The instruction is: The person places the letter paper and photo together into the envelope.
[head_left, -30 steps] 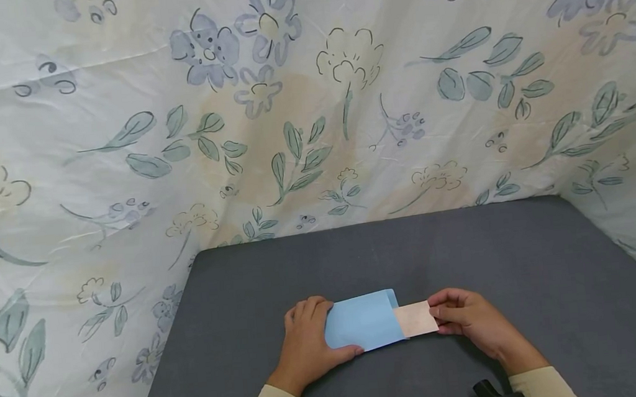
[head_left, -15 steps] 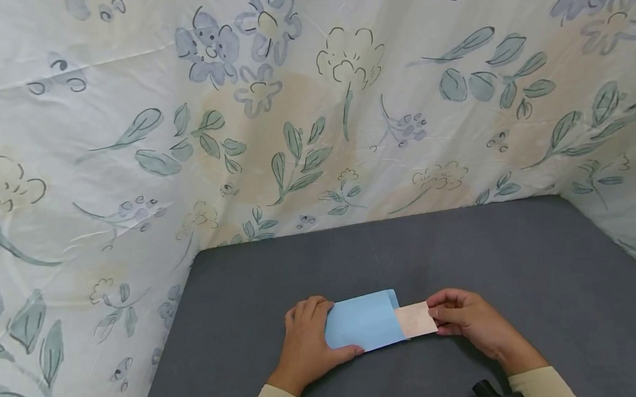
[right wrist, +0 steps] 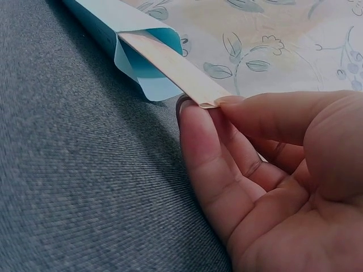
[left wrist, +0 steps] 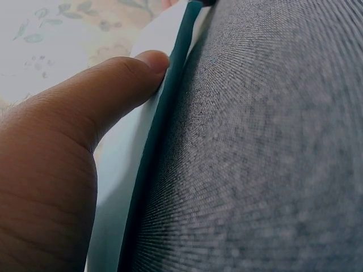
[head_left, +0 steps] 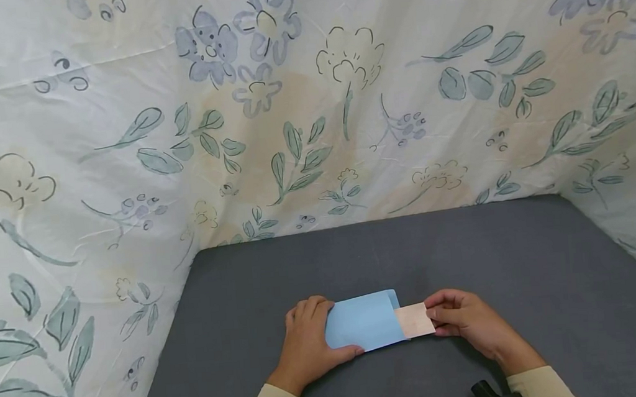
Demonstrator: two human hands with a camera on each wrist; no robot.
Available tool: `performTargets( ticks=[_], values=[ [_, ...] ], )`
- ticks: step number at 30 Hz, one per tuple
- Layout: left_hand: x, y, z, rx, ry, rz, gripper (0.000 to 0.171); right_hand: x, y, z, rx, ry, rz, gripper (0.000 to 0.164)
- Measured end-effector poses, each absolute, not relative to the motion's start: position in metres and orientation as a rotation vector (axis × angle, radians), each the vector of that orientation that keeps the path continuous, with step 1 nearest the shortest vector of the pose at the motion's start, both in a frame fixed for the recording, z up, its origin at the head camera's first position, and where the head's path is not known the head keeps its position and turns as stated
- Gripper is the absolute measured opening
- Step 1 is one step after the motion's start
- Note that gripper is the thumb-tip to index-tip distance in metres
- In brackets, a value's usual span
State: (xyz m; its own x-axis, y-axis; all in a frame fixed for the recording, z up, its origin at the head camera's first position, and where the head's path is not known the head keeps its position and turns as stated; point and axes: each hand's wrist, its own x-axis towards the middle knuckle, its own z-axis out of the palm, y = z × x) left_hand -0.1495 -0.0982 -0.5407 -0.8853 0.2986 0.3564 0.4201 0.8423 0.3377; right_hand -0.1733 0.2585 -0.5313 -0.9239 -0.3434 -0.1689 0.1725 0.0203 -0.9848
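A light blue envelope lies near the front middle of the table, its mouth facing right. My left hand grips its left end, fingers at the far edge and thumb along the near edge. In the left wrist view the thumb lies against the envelope's side. Out of the mouth sticks a folded pale peach paper, its left part hidden inside. My right hand pinches the paper's outer end. The right wrist view shows the envelope's mouth gaping around the folded paper.
Under both hands is a dark grey cloth-covered table. A white curtain printed with flowers and leaves hangs behind it and along both sides. A black wrist device sits by the right sleeve.
My right hand has shifted slightly left, and a little less of the peach paper shows outside the envelope. The left hand and envelope stay put. The curtain's left side has shifted rightward.
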Motion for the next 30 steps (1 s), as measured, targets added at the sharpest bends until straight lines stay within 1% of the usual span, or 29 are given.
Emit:
performTargets(
  ticks=[15, 30],
  values=[
    [-0.1502, -0.0977, -0.5388, -0.54, -2.74, -0.601, 0.093, -0.1738, 0.2581, -0.5288, -0.177, 1.929, -1.958, 0.032],
    [-0.1464, -0.1021, -0.5393, -0.569, -2.736, -0.596, 0.094, -0.1653, 0.2521, -0.529, -0.183, 1.897, -1.977, 0.03]
  ],
)
